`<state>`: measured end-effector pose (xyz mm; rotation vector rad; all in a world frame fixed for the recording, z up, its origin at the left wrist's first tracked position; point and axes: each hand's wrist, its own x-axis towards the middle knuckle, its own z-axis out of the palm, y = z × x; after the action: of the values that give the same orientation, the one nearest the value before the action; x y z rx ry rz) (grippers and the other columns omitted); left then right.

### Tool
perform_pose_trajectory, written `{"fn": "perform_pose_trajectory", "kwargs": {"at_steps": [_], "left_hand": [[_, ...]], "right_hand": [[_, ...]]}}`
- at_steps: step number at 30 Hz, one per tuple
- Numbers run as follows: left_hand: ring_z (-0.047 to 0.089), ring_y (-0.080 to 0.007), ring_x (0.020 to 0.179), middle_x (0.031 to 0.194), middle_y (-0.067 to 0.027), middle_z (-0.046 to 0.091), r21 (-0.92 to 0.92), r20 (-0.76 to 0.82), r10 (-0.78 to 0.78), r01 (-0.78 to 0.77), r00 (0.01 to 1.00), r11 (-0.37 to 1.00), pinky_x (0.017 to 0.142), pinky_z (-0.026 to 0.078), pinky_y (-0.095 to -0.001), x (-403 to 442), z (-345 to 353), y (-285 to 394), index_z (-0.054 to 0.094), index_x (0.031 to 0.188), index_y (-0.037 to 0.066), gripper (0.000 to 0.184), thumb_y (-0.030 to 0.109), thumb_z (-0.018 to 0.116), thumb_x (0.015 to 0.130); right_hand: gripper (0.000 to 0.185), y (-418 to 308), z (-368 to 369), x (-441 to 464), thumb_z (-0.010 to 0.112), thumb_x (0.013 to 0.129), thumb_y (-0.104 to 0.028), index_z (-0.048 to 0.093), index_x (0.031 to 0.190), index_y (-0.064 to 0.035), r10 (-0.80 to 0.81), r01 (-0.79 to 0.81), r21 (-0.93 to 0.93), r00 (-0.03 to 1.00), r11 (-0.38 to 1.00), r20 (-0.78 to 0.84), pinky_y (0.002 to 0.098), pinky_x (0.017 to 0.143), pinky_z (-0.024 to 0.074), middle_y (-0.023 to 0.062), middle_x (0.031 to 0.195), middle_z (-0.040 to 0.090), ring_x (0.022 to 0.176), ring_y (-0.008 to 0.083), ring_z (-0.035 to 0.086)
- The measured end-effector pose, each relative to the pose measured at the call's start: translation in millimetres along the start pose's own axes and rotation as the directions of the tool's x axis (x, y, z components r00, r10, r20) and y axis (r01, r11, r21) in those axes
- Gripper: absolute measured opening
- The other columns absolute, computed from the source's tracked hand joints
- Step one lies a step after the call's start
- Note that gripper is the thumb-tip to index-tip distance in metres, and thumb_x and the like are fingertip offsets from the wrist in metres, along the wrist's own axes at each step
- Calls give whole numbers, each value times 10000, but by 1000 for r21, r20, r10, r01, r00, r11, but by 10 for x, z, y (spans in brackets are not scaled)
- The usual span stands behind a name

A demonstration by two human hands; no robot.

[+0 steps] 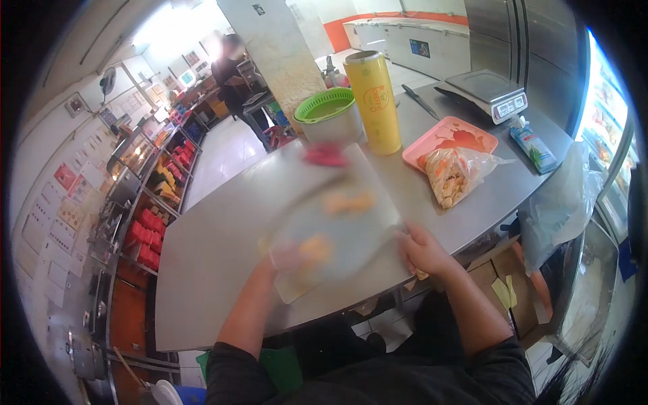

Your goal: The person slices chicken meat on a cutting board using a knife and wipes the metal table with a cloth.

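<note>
motion smears our bare left hand, so we cannot tell its grip, nor what the soft-edged orange-yellow lump beside it is. the round, pale, see-through shape between our hands is a blur, its material unclear to us. our bare right hand covers most of a small yellowish thing. the bright pink bundle is smeared; the white paper wall sheets are too small to read.

White wall, shiny tiled floor, stained pillar, long pale freezer
</note>
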<state>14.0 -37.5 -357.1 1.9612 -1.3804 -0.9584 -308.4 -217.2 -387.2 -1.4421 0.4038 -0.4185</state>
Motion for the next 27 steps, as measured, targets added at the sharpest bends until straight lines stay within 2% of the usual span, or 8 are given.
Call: {"fn": "perform_pose_trajectory", "kwargs": {"at_steps": [6, 9, 10, 12, 14, 21, 24, 27], "left_hand": [[685, -211, 939, 1050, -115, 754, 42, -164, -197, 206, 967, 978, 845, 537, -372, 318, -13, -375, 758, 1184, 58, 399, 397, 621, 1022], [703, -263, 952, 1061, -151, 755, 869, 22, 509, -268, 861, 416, 866, 545, -404, 626, 30, -979, 751, 1198, 62, 398, 386, 582, 1040], [708, -280, 961, 1062, -164, 752, 631, -175, 309, -134, 935, 764, 878, 546, -413, 583, 93, -808, 746, 1204, 63, 416, 408, 597, 1027], [712, -297, 970, 1063, -177, 748, 279, -264, 39, 38, 964, 960, 889, 547, -423, 409, 115, -397, 741, 1211, 63, 436, 430, 612, 1014], [718, -279, 949, 1031, -177, 752, 636, -113, -15, 83, 993, 768, 875, 552, -422, 215, 48, -57, 743, 1198, 45, 499, 484, 659, 974], [671, -228, 780, 832, -114, 728, 712, -99, -44, 101, 994, 695, 726, 534, -380, 99, -199, -712, 787, 1012, 26, 504, 516, 700, 936], [623, -211, 714, 760, -84, 685, 653, -225, 44, 117, 973, 749, 679, 506, -380, 31, -98, -723, 790, 953, 44, 471, 502, 677, 953], [633, -256, 678, 732, -129, 673, 151, -340, 95, -46, 936, 988, 663, 502, -419, -80, -14, -414, 783, 925, 50, 434, 460, 650, 971]], "right_hand": [[395, 0, 12, 3, 538, 1112, -288, 469, 1386, -11, 18, -18, 4, 999, 1000, -43, 296, 408, 416, -7, 636, 493, 428, 105, 488], [392, -70, 22, -23, 543, 1110, -290, 474, 1379, -14, 43, -46, -34, 996, 998, -79, 294, 407, 413, -6, 646, 497, 433, 103, 483], [392, -82, 30, -33, 543, 1110, -290, 474, 1379, -14, 46, -50, -34, 995, 998, -91, 294, 407, 413, -6, 646, 497, 433, 103, 483], [390, -100, 47, -40, 548, 1106, -288, 477, 1385, -25, 58, -61, -21, 992, 998, -108, 293, 409, 412, -10, 642, 490, 440, 102, 481], [388, -71, 38, -15, 550, 1104, -287, 481, 1388, -32, 77, -79, -16, 990, 997, -116, 295, 409, 412, -4, 652, 497, 440, 103, 480], [364, -240, 143, -10, 553, 1095, -312, 508, 1321, -30, 115, -141, -190, 983, 972, -144, 385, 473, 475, 104, 736, 606, 506, 217, 594], [364, 155, 323, 0, 534, 1085, -331, 503, 1248, -6, -296, 36, -748, 930, 662, -217, 539, 646, 527, 253, 803, 675, 714, 440, 687], [354, -201, 757, -208, 522, 1072, -333, 495, 1162, 8, 10, -133, -747, 986, 651, -166, 637, 798, 487, 343, 891, 676, 905, 564, 643]]}}
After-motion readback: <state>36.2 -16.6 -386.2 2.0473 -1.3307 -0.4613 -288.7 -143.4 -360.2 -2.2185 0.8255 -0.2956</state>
